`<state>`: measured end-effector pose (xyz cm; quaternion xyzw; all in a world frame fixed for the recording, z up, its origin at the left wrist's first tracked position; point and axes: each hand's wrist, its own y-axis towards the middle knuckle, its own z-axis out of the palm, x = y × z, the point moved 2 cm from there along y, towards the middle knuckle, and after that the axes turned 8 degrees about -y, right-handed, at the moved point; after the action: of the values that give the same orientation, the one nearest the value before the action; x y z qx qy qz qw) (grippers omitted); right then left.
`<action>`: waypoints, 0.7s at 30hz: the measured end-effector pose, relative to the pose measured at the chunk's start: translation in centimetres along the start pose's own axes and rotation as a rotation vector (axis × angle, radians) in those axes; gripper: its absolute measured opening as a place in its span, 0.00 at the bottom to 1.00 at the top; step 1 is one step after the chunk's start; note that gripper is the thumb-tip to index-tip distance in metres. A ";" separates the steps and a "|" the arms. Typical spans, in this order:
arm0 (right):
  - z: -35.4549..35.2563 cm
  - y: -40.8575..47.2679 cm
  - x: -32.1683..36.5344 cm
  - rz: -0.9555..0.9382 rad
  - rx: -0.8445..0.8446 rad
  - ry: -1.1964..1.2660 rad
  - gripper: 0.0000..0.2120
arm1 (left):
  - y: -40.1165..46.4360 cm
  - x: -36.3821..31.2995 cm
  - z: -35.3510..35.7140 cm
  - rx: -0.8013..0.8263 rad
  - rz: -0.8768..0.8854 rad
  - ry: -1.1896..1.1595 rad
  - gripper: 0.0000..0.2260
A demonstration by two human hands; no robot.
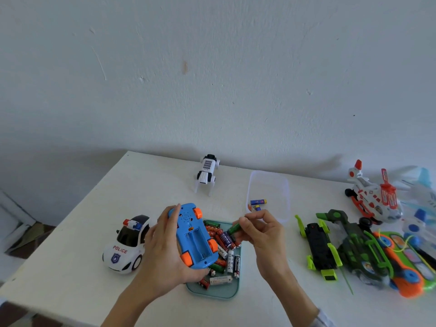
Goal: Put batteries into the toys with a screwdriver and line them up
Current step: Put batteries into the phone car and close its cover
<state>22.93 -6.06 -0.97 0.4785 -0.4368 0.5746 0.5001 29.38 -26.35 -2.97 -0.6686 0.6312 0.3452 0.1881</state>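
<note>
While only the head view is on offer, it shows enough to weigh the risks: the left hand (165, 251) grips an upturned blue toy car (192, 237), fingers curled round its far side, with the uncovered battery bay facing up and apparently empty, and the car is held just above the teal tray (226, 293) of loose batteries (226, 256). The right hand (262, 230) pinches a green battery (234, 228) between thumb and fingertips, close beside the car's bay but not yet in it. The likeliest slip is polarity: the bay's markings are too small to read here, and a battery seated the wrong way round would leave the toy dead. A pinch at one end also gives little control, so the cell could tilt against the spring contact and pop out into the tray. No bay cover, screw or screwdriver can be picked out; if they lie out of sight, a small screw could easily go missing on the white table (82, 232). A clear tub (269, 185) with a few batteries stands behind the right hand, a police car (127, 246) sits to the left, and the green toys (330, 246) crowd the right, near enough to be knocked by an elbow.
</note>
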 end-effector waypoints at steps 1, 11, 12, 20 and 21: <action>0.5 -0.3 0.6 -0.020 0.035 -0.021 0.04 | 0.0 -0.5 -0.1 -0.004 0.026 -0.021 0.59; 4.0 -2.4 2.5 -0.245 0.251 -0.546 0.03 | 0.0 -2.5 -0.8 0.026 0.085 -0.182 0.56; 4.2 -2.4 2.6 -0.272 0.263 -0.589 0.03 | 0.0 -2.5 -0.8 0.042 0.072 -0.229 0.57; 5.0 -1.3 2.1 -0.469 0.326 -0.891 0.05 | -0.5 -3.2 -1.3 0.032 0.186 -0.332 0.54; 5.0 -1.3 1.9 -0.472 0.344 -0.897 0.05 | -0.5 -3.2 -1.3 0.027 0.203 -0.322 0.53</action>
<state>24.66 -10.52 1.76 0.8374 -0.3877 0.2486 0.2943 30.31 -24.88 0.12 -0.5350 0.6619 0.4564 0.2596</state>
